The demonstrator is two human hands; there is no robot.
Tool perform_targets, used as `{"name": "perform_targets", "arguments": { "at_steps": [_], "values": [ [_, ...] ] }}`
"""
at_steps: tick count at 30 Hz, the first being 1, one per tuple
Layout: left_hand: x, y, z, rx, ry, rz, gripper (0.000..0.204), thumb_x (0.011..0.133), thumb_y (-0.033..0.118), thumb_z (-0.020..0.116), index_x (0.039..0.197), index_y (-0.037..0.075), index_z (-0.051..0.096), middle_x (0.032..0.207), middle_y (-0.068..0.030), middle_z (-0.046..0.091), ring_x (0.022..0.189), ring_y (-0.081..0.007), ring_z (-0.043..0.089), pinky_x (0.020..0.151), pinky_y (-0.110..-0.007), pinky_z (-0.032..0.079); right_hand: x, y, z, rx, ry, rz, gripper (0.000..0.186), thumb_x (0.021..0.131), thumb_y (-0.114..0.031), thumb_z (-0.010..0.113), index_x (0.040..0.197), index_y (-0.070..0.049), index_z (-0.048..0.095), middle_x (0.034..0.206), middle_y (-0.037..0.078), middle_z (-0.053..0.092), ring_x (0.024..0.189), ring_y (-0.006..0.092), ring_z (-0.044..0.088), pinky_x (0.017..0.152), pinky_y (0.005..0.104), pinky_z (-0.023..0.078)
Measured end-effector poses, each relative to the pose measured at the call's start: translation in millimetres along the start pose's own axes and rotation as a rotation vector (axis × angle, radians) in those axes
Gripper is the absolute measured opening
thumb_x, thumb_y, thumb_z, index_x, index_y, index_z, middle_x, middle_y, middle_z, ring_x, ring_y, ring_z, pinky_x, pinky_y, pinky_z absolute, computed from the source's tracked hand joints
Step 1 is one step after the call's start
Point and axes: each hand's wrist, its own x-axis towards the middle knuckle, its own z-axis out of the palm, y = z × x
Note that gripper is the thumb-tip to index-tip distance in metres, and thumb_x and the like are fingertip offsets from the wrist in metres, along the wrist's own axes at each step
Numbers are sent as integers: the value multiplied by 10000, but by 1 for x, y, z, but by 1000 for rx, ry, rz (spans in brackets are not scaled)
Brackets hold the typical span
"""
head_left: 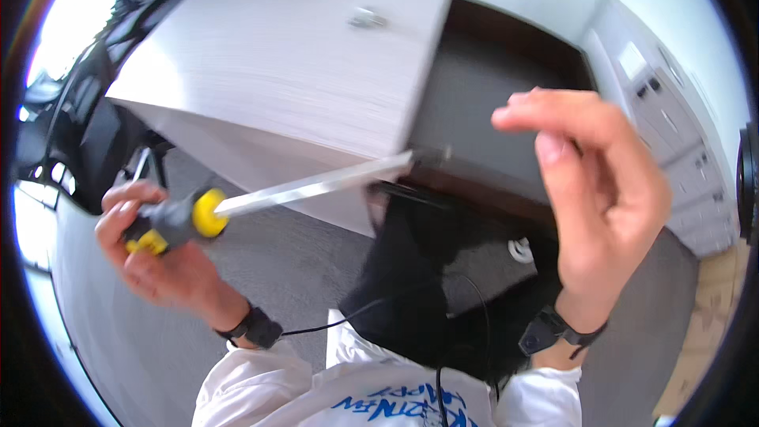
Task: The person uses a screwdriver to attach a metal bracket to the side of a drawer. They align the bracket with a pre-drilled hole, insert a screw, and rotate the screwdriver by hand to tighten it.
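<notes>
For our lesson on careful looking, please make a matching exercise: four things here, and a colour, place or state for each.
1. Screwdriver
2. Right hand
3. Desk
4. Shirt

A. thumb and forefinger tips apart
B. white and blue
C. in the left hand
D. pale, with a small shiny thing on it

Pairs: 1-C, 2-A, 3-D, 4-B

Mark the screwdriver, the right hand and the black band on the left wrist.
Screwdriver (pixel 273 195): head view, on its metal shaft.
Right hand (pixel 607 213): head view, on the palm.
Black band (pixel 258 327): head view, on its boxy part.
</notes>
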Motion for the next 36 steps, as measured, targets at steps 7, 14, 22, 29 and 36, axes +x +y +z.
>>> {"name": "perform_targets", "arguments": {
  "at_steps": [7, 14, 22, 29, 36],
  "values": [
    [-55, 51, 62, -29, -142, -125, 438, 880, 537, 522, 1038, 129, 546, 900, -104, 482, 808, -179, 423, 650, -280, 345, -99, 21, -43, 246, -155, 27, 233, 718, -50, 677, 936, 27, 655, 912, 161, 662, 888, 311, 633, 771, 372, 490],
    [-98, 81, 143, -317, -312, -145, 369, 751, 384, 737, 913, 113, 547, 886, -114, 559, 716, -200, 510, 619, -314, 390, -140, 23, -49, 355, -370, 231, 479, 762, -73, 714, 1187, 13, 510, 1248, 205, 527, 1083, 365, 550, 892, 404, 454],
    [-81, 97, 166, -387, -818, -149, 510, 677, 382, 786, 1023, 69, 580, 1005, -141, 534, 726, -177, 520, 587, -263, 421, -161, 40, -61, 570, -38, 253, 259, 729, -41, 745, 938, 17, 602, 902, 161, 649, 765, 249, 617, 667, 309, 486],
    [-71, 73, 162, -273, -739, -125, 454, 591, 154, 798, 965, 120, 544, 898, -116, 510, 738, -192, 487, 624, -297, 390, -152, 51, -91, 205, -123, 140, 193, 681, 6, 738, 848, 5, 640, 760, 137, 653, 628, 240, 617, 530, 302, 460],
    [-51, 59, 160, -101, -588, 27, 457, 697, 81, 738, 1100, 96, 525, 1003, -161, 536, 870, -246, 515, 747, -334, 431, -140, 58, -148, -103, 97, -86, 172, 925, -192, 536, 915, -20, 546, 831, 140, 635, 629, 167, 546, 567, 274, 408]
  ]
}}
